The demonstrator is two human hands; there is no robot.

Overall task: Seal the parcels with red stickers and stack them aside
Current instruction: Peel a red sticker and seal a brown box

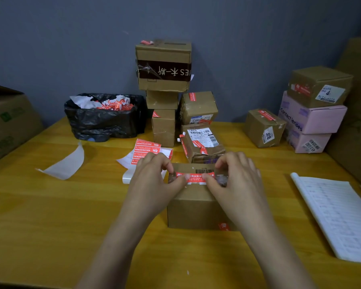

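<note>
Brown cardboard parcel (193, 209) sitting on table (50, 215), red sticker (195, 177) stretching across its top, left hand (154, 178) and right hand (237, 178) pinching its ends, sticker sheet (147, 150) and sealed parcels (202, 142) lying behind.

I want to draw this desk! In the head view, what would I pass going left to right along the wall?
Big cardboard box → black rubbish bag → tall stack of parcels → small brown parcel with a red sticker → pink contact lenses boxes.
</note>
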